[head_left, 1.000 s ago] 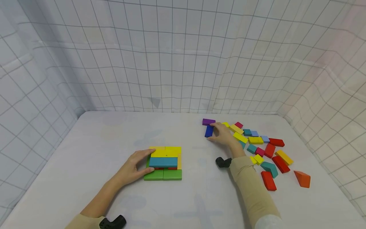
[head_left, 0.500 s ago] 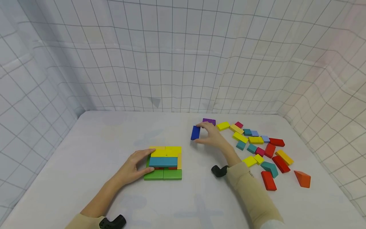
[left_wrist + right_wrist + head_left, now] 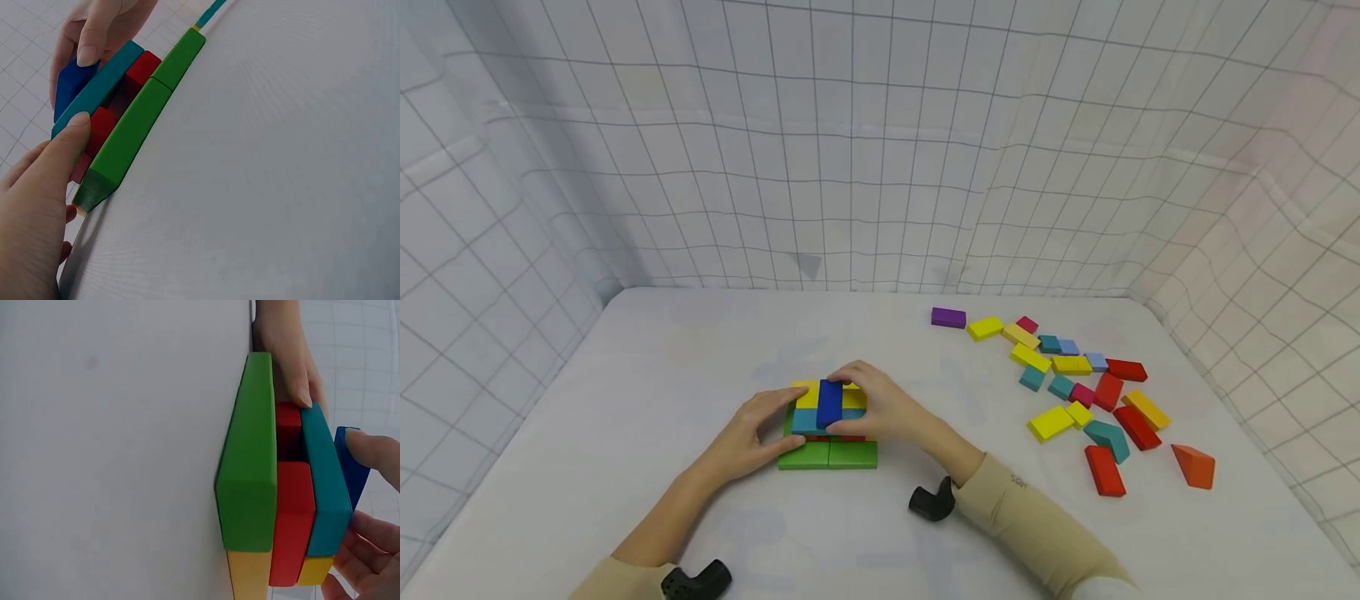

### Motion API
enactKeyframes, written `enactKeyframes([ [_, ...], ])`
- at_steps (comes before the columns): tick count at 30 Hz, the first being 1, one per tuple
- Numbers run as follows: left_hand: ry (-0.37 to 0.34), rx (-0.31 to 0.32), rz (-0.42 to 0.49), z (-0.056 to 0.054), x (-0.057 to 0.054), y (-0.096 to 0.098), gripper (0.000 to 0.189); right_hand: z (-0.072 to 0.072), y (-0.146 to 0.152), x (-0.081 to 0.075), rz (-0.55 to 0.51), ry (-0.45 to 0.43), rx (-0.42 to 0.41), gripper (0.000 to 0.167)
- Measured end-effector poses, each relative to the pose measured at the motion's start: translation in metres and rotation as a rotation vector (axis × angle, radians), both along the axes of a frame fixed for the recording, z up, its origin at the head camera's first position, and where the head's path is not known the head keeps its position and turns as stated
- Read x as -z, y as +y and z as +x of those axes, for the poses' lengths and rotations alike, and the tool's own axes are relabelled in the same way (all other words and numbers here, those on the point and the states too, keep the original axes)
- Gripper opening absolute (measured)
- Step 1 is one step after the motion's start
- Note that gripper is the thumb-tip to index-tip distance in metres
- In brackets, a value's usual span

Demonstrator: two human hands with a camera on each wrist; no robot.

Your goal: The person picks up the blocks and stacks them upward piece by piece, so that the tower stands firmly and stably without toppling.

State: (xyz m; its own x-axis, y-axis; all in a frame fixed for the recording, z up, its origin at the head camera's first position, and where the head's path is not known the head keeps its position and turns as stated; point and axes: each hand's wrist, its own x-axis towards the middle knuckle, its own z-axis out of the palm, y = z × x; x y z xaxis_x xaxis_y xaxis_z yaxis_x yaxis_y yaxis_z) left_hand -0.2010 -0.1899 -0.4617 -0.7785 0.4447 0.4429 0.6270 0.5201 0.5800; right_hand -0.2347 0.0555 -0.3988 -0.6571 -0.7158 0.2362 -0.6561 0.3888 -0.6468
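My right hand (image 3: 883, 408) pinches a dark blue block (image 3: 830, 403) between thumb and fingers over the top of a low block stack. Under it lie a teal block (image 3: 805, 422) and yellow blocks (image 3: 807, 394). Green blocks (image 3: 853, 455) form the front of the bottom layer. In the right wrist view, red blocks (image 3: 292, 519) sit between the green and teal ones. My left hand (image 3: 737, 442) holds the stack's left side, thumb at the front and fingers at the back. The left thumb touches the teal block in the left wrist view. Whether the blue block fully touches the stack, I cannot tell.
Loose blocks are scattered on the right of the white table (image 3: 647, 367), among them a purple block (image 3: 948, 317), a red block (image 3: 1105, 471) and an orange wedge (image 3: 1193, 467). White gridded sheets (image 3: 880, 167) enclose the table at the back and sides.
My right hand has taken the blue block from beside the purple one and carried it left and nearer, over the stack. My left hand has stayed at the stack.
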Motion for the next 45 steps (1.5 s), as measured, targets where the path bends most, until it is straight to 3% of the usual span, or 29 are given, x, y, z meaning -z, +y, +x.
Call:
enactKeyframes([
  [10, 0.030, 0.011, 0.010, -0.001, 0.002, 0.000, 0.067, 0.002, -0.008, 0.004, 0.055, 0.046, 0.017, 0.062],
  [18, -0.046, 0.001, 0.050, 0.003, -0.002, 0.003, 0.072, 0.003, -0.009, 0.007, 0.054, 0.057, 0.017, 0.067],
  [22, -0.095, -0.005, 0.074, 0.005, -0.005, 0.005, 0.072, -0.002, -0.002, 0.006, 0.020, -0.009, 0.022, 0.069],
  [25, -0.109, -0.006, 0.097, 0.005, -0.006, 0.008, 0.073, -0.016, 0.013, 0.007, -0.055, -0.054, 0.087, 0.062],
  [29, -0.105, 0.001, 0.124, 0.007, -0.010, 0.014, 0.073, -0.051, 0.043, 0.012, -0.137, -0.018, 0.270, 0.053],
  [32, -0.105, 0.003, 0.134, 0.013, -0.021, 0.021, 0.070, -0.077, 0.066, 0.017, -0.103, 0.018, 0.422, 0.051],
  [35, -0.106, 0.008, 0.135, 0.018, -0.033, 0.027, 0.067, -0.097, 0.086, 0.020, -0.015, 0.008, 0.546, 0.050],
  [37, -0.098, 0.016, 0.138, 0.017, -0.034, 0.029, 0.066, -0.107, 0.097, 0.021, 0.042, -0.021, 0.610, 0.049],
  [45, -0.066, 0.023, 0.143, 0.000, -0.003, 0.026, 0.068, -0.125, 0.120, 0.029, 0.239, -0.003, 0.705, 0.045],
])
